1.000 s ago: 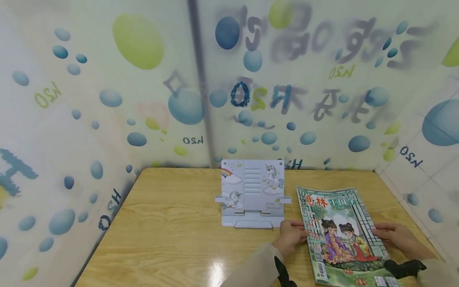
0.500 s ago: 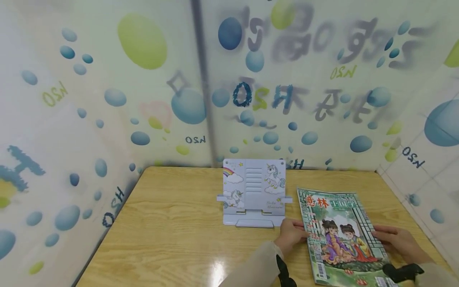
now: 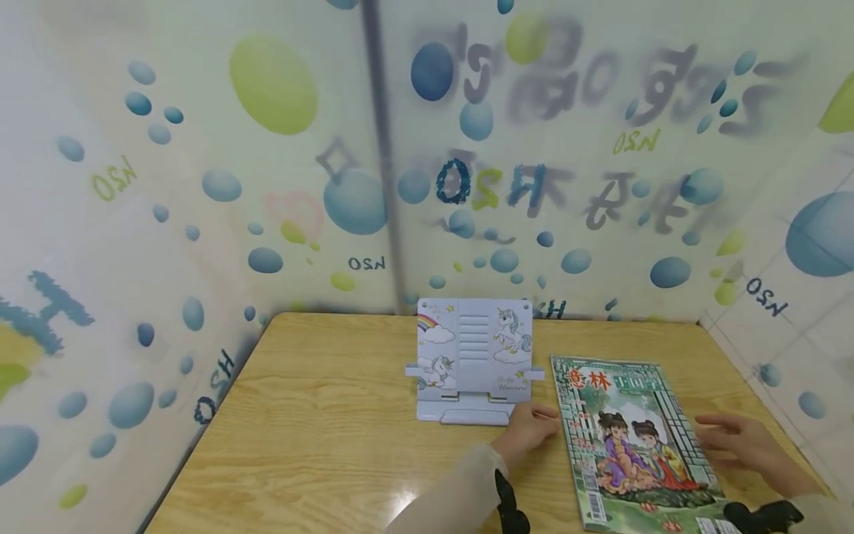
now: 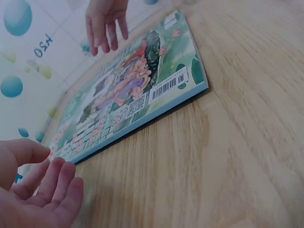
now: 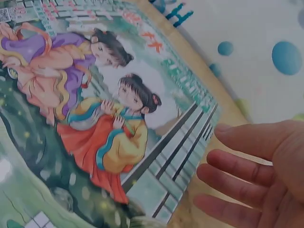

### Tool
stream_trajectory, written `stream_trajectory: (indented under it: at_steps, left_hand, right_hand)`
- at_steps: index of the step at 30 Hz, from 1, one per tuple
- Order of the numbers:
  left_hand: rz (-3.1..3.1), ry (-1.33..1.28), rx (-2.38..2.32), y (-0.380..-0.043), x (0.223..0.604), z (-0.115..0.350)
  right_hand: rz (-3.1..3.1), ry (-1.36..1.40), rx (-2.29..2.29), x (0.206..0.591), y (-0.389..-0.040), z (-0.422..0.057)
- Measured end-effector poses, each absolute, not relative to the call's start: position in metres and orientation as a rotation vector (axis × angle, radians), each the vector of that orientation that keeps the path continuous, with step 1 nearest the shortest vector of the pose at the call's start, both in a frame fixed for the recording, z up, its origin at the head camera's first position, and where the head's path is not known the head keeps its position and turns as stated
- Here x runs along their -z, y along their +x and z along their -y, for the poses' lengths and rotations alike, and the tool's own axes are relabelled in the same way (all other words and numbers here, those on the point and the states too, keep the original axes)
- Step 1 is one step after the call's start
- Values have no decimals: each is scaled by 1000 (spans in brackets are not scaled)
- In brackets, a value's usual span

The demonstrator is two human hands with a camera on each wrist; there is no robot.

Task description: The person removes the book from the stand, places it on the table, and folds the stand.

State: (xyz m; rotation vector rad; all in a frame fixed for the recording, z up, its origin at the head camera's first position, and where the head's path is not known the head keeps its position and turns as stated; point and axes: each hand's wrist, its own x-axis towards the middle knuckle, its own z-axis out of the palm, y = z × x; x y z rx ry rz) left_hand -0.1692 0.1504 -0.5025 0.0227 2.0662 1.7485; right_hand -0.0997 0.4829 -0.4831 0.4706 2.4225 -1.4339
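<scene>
A green illustrated magazine, two cartoon figures on its cover, lies flat on the right part of the table. My left hand is just left of its edge, between it and a book stand; in the left wrist view the relaxed fingers are close to the magazine's spine corner. On the other side, my right hand is held beside the right edge with a small gap. The right wrist view shows its fingers loosely extended and spread, holding nothing.
A white unicorn-print book stand stands upright at the back middle of the wooden table. Walls with blue and green bubble patterns rise behind and on both sides.
Both hands have let go of the magazine and drawn slightly away from its edges, the left one moving leftward. The magazine now lies flat; the head view has shifted a little.
</scene>
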Motion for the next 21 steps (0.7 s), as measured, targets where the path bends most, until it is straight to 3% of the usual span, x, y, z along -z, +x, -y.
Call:
stream_trajectory:
  at_steps: [9,21]
  left_hand:
    - [-1978,228,-1727,-175,476,-129]
    - [-2052,300,-1756,-188,445,-80]
  right_hand:
    - [-2542,183,1334,453,-121,-435]
    - [-2537,-183,1492,430,-158,-347]
